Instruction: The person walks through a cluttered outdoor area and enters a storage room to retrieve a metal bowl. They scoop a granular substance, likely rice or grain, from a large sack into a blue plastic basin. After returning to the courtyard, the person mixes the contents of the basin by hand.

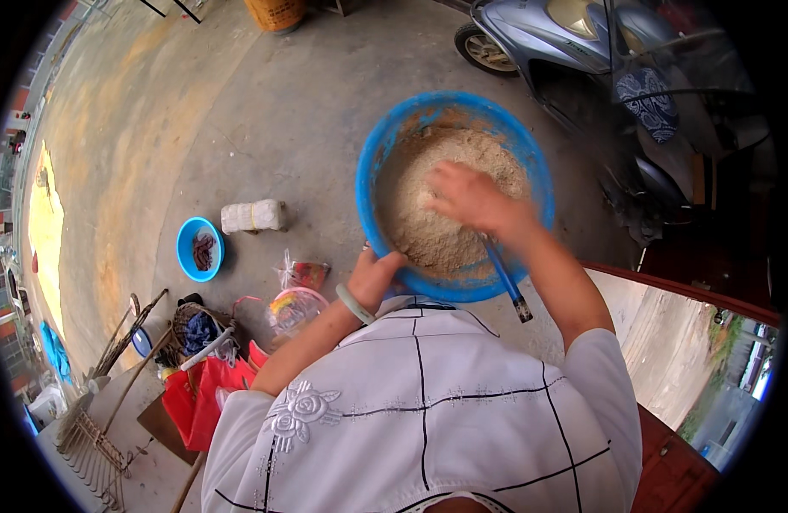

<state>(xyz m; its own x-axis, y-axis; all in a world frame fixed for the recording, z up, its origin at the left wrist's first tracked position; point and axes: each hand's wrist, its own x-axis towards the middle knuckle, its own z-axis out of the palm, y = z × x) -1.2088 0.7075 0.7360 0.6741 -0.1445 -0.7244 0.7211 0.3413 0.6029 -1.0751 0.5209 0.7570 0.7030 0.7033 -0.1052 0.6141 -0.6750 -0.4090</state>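
Observation:
A large blue basin (pixel 369 162) is in front of me, part filled with pale brown, coarse powdery meal (pixel 462 154). My left hand (pixel 373 278), a pale bangle at its wrist, grips the basin's near-left rim, thumb on top and fingers mostly hidden outside. Over the meal, my right hand (pixel 472 198) is blurred by motion, its fingers stretched out and slightly apart; nothing shows in them. Below the right wrist, a blue stick-like handle (pixel 503 280) leans over the near rim. Its inner end is hidden by the hand or the meal.
A silver scooter (pixel 556 43) stands at the far right. Left of the basin are a white wrapped bundle (pixel 253 216) and a small blue bowl (pixel 185 248) with dark reddish pieces. Plastic bags, a red bag (pixel 193 402), a basket (pixel 193 321) and a rake (pixel 90 453) crowd the lower left.

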